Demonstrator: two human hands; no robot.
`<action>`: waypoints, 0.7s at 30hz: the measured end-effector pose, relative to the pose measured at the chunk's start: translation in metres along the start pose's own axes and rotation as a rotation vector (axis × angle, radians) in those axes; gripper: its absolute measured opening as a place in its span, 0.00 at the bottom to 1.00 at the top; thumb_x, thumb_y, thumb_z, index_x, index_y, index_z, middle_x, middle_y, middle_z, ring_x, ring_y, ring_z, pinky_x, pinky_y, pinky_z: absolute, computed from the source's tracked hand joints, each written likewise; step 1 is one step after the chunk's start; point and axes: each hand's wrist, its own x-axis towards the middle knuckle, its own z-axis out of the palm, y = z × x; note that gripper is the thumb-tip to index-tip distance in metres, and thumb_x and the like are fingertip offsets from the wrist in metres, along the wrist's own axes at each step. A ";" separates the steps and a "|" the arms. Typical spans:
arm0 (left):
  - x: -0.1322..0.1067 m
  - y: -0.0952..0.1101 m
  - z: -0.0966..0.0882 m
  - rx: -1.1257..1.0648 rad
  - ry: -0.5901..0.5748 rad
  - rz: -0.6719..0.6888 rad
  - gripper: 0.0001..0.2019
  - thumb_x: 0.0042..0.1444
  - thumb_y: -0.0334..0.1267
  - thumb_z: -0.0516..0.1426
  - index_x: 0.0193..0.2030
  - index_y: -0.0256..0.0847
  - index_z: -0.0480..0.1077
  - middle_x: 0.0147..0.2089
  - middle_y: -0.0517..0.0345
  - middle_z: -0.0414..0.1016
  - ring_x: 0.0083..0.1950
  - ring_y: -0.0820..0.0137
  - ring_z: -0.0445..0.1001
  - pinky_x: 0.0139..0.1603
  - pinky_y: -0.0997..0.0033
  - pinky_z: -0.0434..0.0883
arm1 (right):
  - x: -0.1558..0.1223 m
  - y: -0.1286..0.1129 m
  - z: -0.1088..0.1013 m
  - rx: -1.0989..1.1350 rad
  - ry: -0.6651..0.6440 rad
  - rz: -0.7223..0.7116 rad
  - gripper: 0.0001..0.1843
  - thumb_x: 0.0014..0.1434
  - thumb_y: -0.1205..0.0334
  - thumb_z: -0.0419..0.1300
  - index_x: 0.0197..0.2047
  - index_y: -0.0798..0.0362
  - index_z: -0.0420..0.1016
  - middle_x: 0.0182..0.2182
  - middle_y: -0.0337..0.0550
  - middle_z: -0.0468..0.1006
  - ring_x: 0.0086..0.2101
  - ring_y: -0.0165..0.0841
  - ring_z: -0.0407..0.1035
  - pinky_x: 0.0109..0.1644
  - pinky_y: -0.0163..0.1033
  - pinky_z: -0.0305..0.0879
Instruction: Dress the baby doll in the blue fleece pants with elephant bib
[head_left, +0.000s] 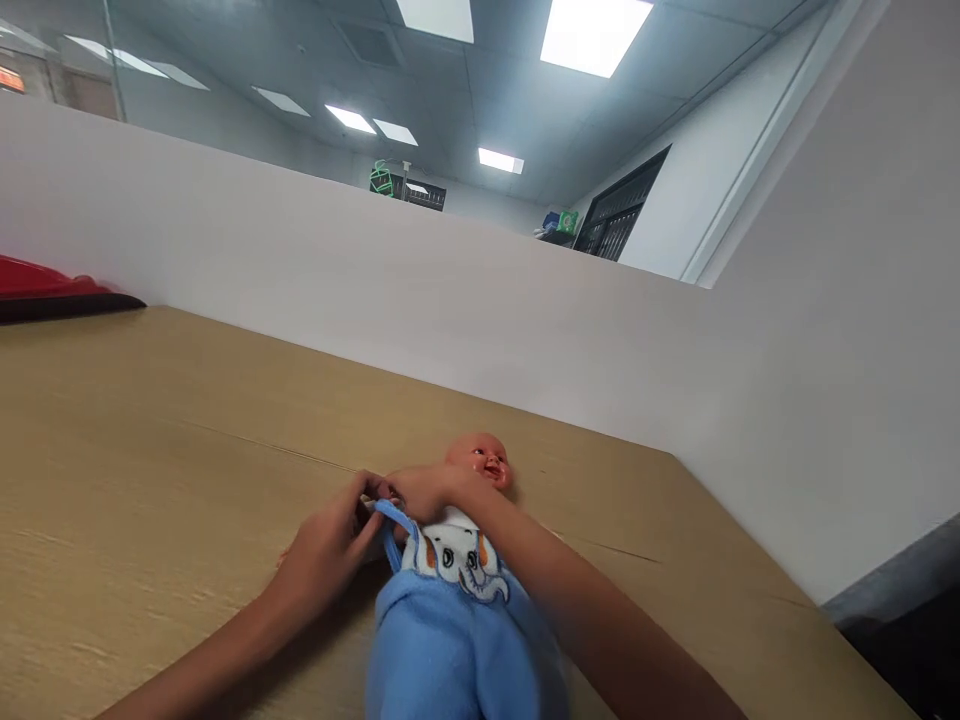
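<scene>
Well to the left of the doll (450,625), and farther off, a red item (49,282) with a black edge rests on the wooden tabletop (187,450). Just left of the doll's chest, the left hand (330,540) is curled, thumb and fingers nearly closed, apparently pinching the top of a blue strap (398,519). At the doll's left-hand shoulder as viewed, the right hand (421,492) reaches in against the left; its fingers are mostly hidden, so I cannot tell whether they grip. The doll lies face up between the forearms, long axis pointing away from the person, head (480,457) farthest, blue-trousered legs nearest, an elephant face (461,563) on its front. The right forearm crosses its upper body, making that arm the closer one.
</scene>
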 end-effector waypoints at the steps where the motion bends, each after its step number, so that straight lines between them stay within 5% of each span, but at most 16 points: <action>1: 0.000 0.000 0.000 -0.003 0.005 0.012 0.13 0.68 0.52 0.53 0.50 0.48 0.70 0.42 0.59 0.85 0.40 0.58 0.80 0.44 0.61 0.70 | 0.001 0.000 0.004 -0.033 0.015 0.007 0.15 0.52 0.74 0.75 0.28 0.51 0.73 0.27 0.35 0.80 0.28 0.33 0.71 0.30 0.36 0.62; 6: -0.004 0.000 0.000 0.006 0.100 0.060 0.12 0.69 0.52 0.55 0.50 0.49 0.69 0.35 0.64 0.78 0.33 0.61 0.77 0.39 0.63 0.70 | -0.025 -0.004 0.010 -0.116 0.301 0.024 0.10 0.67 0.54 0.68 0.43 0.51 0.76 0.45 0.47 0.84 0.41 0.41 0.75 0.38 0.41 0.59; 11: -0.003 -0.005 0.000 0.038 0.169 0.176 0.10 0.68 0.49 0.56 0.49 0.48 0.69 0.40 0.63 0.77 0.31 0.66 0.73 0.36 0.65 0.72 | -0.056 -0.001 0.005 -0.076 0.610 0.119 0.15 0.64 0.62 0.66 0.53 0.51 0.74 0.50 0.49 0.81 0.47 0.45 0.75 0.46 0.44 0.61; 21: 0.019 -0.004 -0.023 -0.080 0.373 0.134 0.17 0.63 0.54 0.63 0.46 0.45 0.68 0.40 0.60 0.76 0.29 0.68 0.70 0.31 0.67 0.68 | -0.063 0.042 0.016 0.213 0.637 -0.046 0.16 0.56 0.75 0.61 0.46 0.50 0.75 0.44 0.40 0.82 0.45 0.37 0.76 0.49 0.38 0.70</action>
